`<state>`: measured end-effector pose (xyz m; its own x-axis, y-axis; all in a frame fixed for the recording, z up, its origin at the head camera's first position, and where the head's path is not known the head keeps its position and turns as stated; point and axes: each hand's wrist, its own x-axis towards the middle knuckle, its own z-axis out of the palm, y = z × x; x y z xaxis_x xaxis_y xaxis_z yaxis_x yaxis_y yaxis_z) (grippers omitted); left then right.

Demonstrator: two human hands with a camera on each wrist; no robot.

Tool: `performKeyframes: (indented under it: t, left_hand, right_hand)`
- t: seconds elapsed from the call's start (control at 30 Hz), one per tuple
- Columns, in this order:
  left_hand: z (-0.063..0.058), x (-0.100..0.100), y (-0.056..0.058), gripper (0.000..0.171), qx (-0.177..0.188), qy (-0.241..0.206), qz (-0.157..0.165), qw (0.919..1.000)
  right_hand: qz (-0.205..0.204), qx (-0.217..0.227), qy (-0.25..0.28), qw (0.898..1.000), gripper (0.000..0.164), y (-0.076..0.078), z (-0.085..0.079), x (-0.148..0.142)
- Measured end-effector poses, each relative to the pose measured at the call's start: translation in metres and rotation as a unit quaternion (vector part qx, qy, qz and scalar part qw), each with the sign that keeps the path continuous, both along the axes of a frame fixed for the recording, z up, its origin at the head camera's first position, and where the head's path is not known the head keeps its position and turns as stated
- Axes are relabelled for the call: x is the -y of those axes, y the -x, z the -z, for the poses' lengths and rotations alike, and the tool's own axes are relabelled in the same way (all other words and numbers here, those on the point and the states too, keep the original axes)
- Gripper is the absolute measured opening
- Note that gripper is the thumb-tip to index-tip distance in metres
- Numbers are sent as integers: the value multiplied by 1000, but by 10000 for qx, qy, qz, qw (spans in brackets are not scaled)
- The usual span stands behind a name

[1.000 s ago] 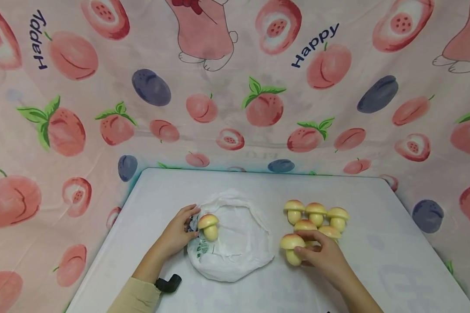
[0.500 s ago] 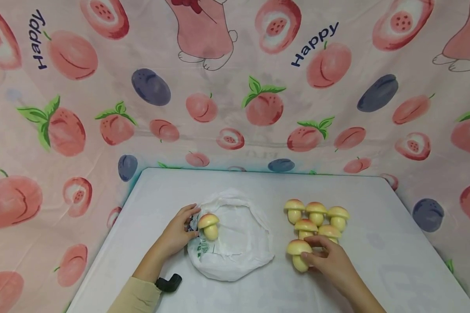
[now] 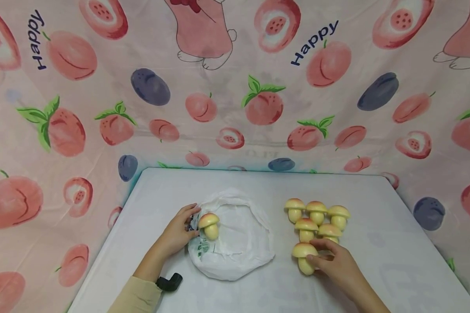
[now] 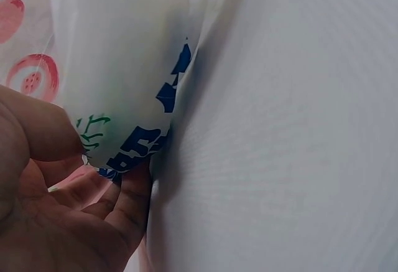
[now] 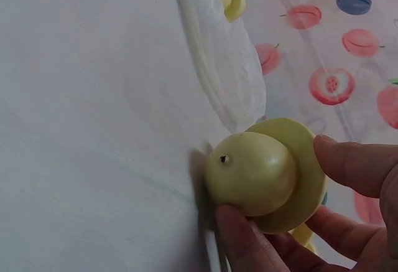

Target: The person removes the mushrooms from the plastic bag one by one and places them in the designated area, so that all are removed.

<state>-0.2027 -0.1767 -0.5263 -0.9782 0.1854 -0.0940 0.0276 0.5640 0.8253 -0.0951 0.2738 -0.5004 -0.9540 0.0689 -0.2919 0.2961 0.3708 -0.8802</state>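
Note:
A white plastic bag [image 3: 254, 256] lies with its mouth spread in a ring on the white table. My left hand [image 3: 179, 231] grips its left rim; in the left wrist view thumb and fingers [image 4: 134, 200] hold the printed plastic [image 4: 124, 91]. Against the inner left side of the bag rests a yellow toy mushroom [image 3: 210, 230] with a reddish cap. Right of the bag, my right hand [image 3: 334, 263] pinches another toy mushroom [image 3: 305, 263] between thumb and fingers. The right wrist view shows its rounded stem end [image 5: 249, 172] close to the tabletop.
Several more toy mushrooms [image 3: 317, 211] stand in two rows just beyond my right hand. A black strap end [image 3: 169, 282] sticks out at the left wrist. Fruit-printed cloth [image 3: 235, 87] rises behind and beside the white table [image 3: 387, 230].
My right hand has moved the held mushroom a little right and toward me, to in front of the rows. The left hand and the bag stay put.

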Motion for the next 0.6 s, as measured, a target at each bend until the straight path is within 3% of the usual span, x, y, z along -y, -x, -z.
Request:
performKeyframes:
  t: [0.6]
  left_hand:
    - [0,0,1,73,77,-122,10,9999]
  right_hand:
    - [55,196,29,9998,63,-6,0,-9]
